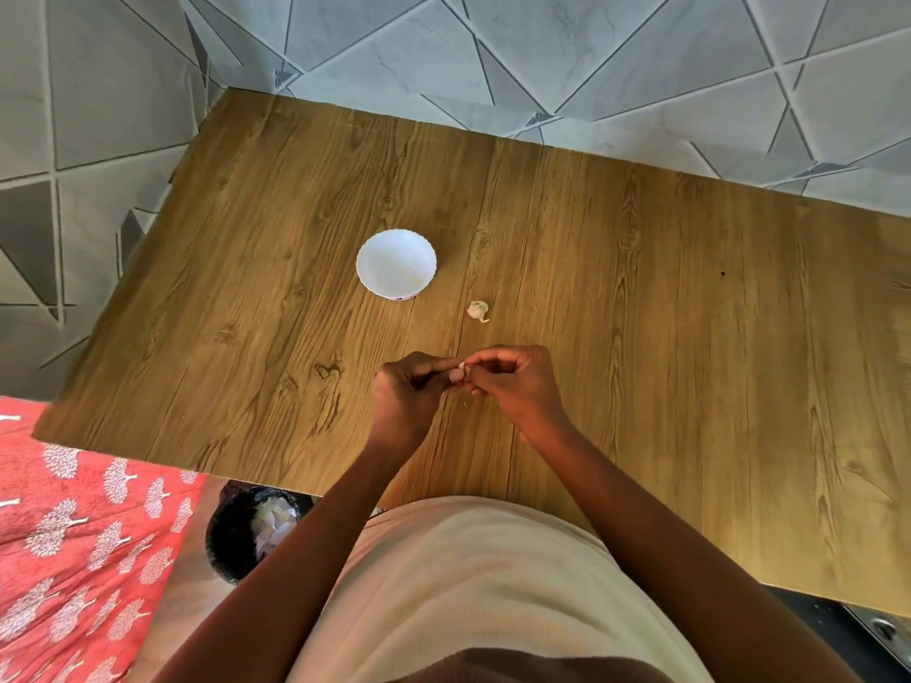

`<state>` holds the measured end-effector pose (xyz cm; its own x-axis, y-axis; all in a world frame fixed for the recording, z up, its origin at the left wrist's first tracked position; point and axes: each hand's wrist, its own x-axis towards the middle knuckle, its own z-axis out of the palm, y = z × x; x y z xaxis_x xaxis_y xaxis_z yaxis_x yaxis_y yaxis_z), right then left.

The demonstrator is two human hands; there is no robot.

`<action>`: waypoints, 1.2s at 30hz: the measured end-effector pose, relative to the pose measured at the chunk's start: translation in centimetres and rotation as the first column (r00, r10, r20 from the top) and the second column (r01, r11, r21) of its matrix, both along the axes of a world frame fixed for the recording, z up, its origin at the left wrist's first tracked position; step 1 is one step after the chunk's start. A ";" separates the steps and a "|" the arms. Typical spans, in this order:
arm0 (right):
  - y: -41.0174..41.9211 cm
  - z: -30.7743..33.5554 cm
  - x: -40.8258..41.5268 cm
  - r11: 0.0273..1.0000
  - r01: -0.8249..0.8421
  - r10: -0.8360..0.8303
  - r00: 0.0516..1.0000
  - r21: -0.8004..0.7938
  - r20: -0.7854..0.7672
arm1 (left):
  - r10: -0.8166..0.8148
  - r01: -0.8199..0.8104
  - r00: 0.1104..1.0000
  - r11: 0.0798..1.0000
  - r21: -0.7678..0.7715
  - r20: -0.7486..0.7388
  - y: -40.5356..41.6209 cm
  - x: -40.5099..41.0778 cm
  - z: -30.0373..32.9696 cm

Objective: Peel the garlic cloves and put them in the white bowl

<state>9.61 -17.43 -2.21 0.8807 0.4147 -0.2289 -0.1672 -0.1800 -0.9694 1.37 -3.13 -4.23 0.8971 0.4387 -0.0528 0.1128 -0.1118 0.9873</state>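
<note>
Fingertips (451, 374) of both hands curled in and meeting, pinching one small garlic clove (462, 372) between them. Left hand (406, 391) gripping it from one side, right hand (512, 382) nipping at the other, probably to steady the clove on the left while picking skin loose on the right. Only a pale sliver showing between the fingers; how much skin is off, impossible to tell. Held low over the wooden table (690, 337), likely so scraps drop close. Just beyond the fingers, a little to their right, a remaining piece of garlic (478, 310) lying within easy reach. Farther beyond and to their left, the white bowl (379, 253), rim scalloped, something pale and faint inside, too washed out to call. Bare wood between fingers and bowl, so a short forward reach looks unobstructed. Near table edge back toward the body; below it on the left side, a black bin (231, 539) holding pale peelings, handy for the skins.
</note>
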 end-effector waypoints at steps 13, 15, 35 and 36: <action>-0.3 0.0 0.4 0.996 -0.015 0.022 0.997 0.092 -0.071 | 0.017 -0.009 0.995 0.996 0.088 -0.094 0.1 0.3 0.9; -0.4 0.0 0.5 0.996 -0.026 0.031 0.998 0.084 -0.059 | 0.016 -0.007 0.997 0.995 0.104 -0.082 0.0 0.3 1.2; 0.0 1.5 0.3 0.996 -0.026 0.032 0.998 0.088 -0.057 | 0.049 -0.051 0.999 0.969 -0.243 -0.016 -0.5 0.0 2.0; 0.0 1.4 0.3 0.997 -0.026 0.030 0.998 0.079 -0.048 | 0.053 -0.056 0.998 0.971 -0.231 -0.021 -0.5 0.0 2.0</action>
<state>9.96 -17.48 -0.80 0.8569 0.4575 -0.2376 -0.2112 -0.1089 -0.9714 1.36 -3.61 -2.28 0.8704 0.4612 -0.1721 0.1274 0.1267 0.9837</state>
